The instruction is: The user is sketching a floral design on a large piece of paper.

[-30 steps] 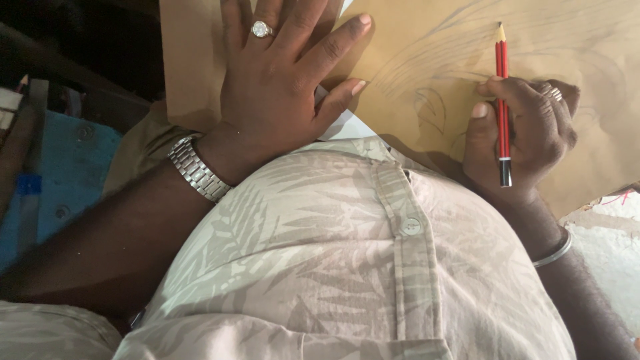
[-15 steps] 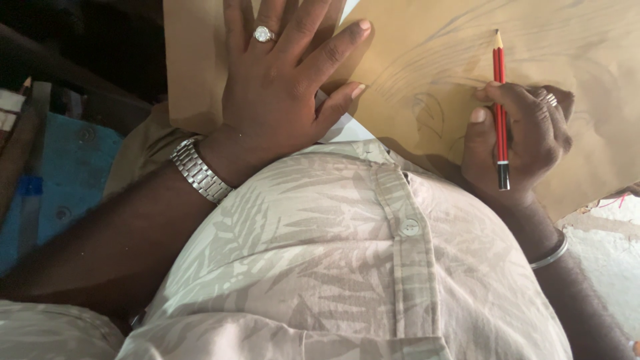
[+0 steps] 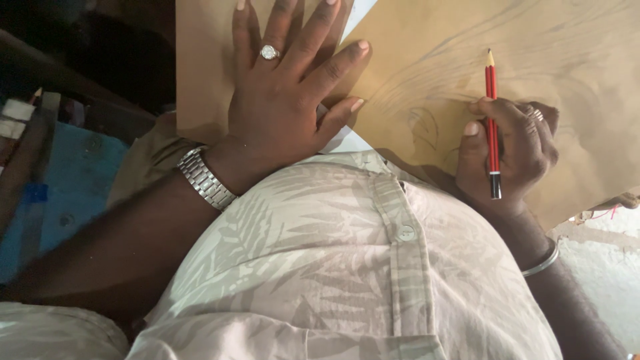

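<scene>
The right hand (image 3: pixel 510 150) curls its fingers (image 3: pixel 497 113) around a red pencil (image 3: pixel 492 120), point away from the wrist, over faint lines on the brown paper (image 3: pixel 427 67), while the left hand (image 3: pixel 283 110) lies flat beside it, fingers (image 3: pixel 333 70) spread, pinning the sheet.

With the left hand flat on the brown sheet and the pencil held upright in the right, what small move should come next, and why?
Probably tilt the red pencil so a tip meets the brown paper near the faint curved lines. The right hand grips it mid-shaft, and the left hand lies spread flat on the sheet, steadying it.
</scene>
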